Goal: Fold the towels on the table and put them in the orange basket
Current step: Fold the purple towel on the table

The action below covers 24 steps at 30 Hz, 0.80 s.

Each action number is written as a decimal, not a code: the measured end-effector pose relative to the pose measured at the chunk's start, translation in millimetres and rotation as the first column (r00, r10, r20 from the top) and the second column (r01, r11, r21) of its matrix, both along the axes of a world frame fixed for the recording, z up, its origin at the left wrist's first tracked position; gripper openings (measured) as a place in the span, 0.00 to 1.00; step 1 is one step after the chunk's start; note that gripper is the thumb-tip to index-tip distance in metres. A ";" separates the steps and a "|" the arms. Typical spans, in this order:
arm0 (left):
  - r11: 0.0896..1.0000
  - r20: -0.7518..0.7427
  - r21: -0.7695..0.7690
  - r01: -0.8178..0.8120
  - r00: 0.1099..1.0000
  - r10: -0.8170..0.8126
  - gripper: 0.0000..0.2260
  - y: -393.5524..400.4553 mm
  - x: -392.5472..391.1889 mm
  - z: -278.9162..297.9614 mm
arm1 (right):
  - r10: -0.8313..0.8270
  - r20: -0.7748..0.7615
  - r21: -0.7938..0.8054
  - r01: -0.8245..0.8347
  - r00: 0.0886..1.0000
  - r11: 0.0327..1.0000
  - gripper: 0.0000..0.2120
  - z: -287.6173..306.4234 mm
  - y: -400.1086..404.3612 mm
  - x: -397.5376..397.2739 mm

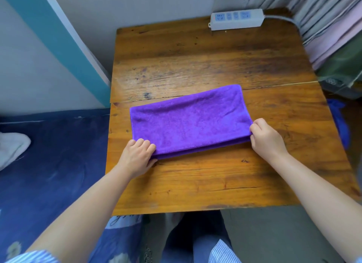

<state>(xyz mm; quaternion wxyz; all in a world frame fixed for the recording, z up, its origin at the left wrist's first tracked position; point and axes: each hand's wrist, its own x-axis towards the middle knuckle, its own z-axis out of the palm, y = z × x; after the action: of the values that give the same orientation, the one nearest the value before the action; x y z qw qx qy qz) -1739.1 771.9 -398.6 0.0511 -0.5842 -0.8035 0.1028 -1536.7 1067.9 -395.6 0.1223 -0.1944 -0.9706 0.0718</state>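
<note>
A purple towel (188,119) lies folded in half on the wooden table (205,57), a long rectangle slanting up to the right. My left hand (137,155) pinches its near left corner, fingers on top and thumb underneath. My right hand (266,139) pinches its near right corner the same way. Both layers show along the near edge. No orange basket is in view.
A white power strip (237,19) lies at the table's far right edge, its cable running right. A bed with a blue cover (49,165) and a white cloth (11,147) is on the left. Curtains (323,18) hang at the right, with blue fabric (339,119) below them.
</note>
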 end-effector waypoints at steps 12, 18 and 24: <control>0.991 0.096 0.041 -0.127 0.988 0.123 0.15 -11.7 17.0 -11.9 | 0.058 0.180 0.102 -0.077 0.982 0.992 0.16 -10.3 -1.5 25.5; 0.940 0.234 0.181 -0.289 0.941 0.244 0.13 11.8 11.2 -4.3 | 0.062 0.127 0.074 -0.072 0.990 0.995 0.16 10.5 -12.1 -2.4; 0.819 0.430 0.028 -0.573 0.747 0.508 0.26 74.5 -13.8 -3.1 | 0.232 0.240 0.034 -0.247 0.943 0.968 0.18 3.8 -25.5 -107.1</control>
<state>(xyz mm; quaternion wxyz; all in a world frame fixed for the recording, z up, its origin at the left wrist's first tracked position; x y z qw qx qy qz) -1752.9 846.4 -401.7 -0.1015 -0.3279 -0.9364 -0.0734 -1643.8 1042.5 -391.9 0.0035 -0.0779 -0.9964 0.0318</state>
